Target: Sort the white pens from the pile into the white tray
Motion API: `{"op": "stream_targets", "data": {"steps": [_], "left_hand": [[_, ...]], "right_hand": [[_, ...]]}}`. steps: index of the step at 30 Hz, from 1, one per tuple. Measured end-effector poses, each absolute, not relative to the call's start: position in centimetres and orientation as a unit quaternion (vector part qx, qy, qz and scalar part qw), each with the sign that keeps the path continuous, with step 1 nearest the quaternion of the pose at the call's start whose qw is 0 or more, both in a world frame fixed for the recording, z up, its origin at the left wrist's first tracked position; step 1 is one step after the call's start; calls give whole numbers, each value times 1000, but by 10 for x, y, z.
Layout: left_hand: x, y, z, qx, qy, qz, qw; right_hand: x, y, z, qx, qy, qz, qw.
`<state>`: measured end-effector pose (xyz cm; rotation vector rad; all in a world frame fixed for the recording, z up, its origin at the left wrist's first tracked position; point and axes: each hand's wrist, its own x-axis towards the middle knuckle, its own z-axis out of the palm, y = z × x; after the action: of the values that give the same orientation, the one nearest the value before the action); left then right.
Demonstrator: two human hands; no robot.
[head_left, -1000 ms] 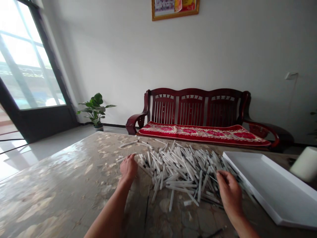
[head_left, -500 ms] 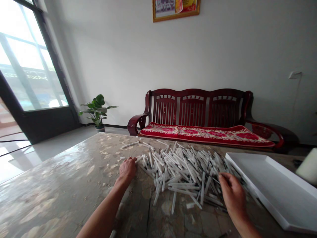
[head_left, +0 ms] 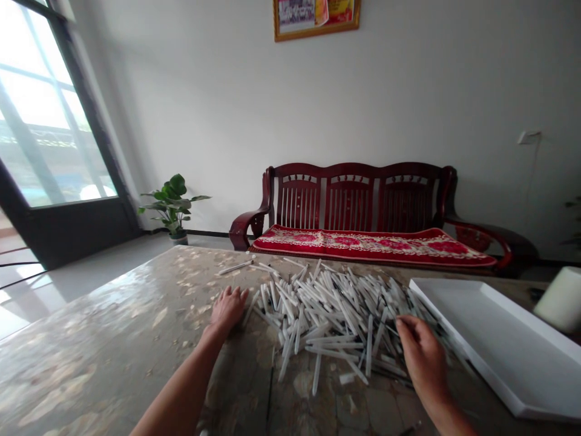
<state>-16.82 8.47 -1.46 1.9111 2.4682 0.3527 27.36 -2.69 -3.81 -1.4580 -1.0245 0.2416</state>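
Fingertips of right hand [head_left: 420, 357] buried in pen pile [head_left: 336, 309]; grip unclear.

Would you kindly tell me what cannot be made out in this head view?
- Right hand: its back hides the fingertips in the pen pile; grip unclear.
- White cylinder: cut off by the right edge.
- Framed picture: top cropped, print too small.
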Motion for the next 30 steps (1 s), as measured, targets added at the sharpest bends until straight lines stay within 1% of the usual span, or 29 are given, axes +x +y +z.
{"op": "stream_targets", "data": {"steps": [3,6,9,12,14,18,21,24,27,30], "left_hand": [[-142,76,-24,653,746,128,8],[-117,65,-35,718,664,201,45],[-113,47,-48,754,606,243,73],[-126,14,-61,777,588,216,56],[-136,-14,-68,819,543,177,46],[-131,-64,-74,885,442,150,10],[-98,-80,-74,888,431,161,7],[-48,-84,-68,882,440,169,28],[8,-91,-54,873,463,125,88],[55,-101,-35,861,485,77,130]], "right_hand": [[269,-29,-36,-621,-455,107,629],[263,-32,-32,-605,-455,121,642],[256,-34,-26,-579,-422,158,679],[253,-34,-13,-531,-354,231,735],[253,-34,0,-488,-313,271,768],[255,-34,34,-423,-284,325,797],[259,-33,56,-404,-299,348,791],[269,-31,72,-434,-332,366,753],[285,-31,78,-479,-365,389,697],[302,-43,72,-515,-383,407,650]]}}
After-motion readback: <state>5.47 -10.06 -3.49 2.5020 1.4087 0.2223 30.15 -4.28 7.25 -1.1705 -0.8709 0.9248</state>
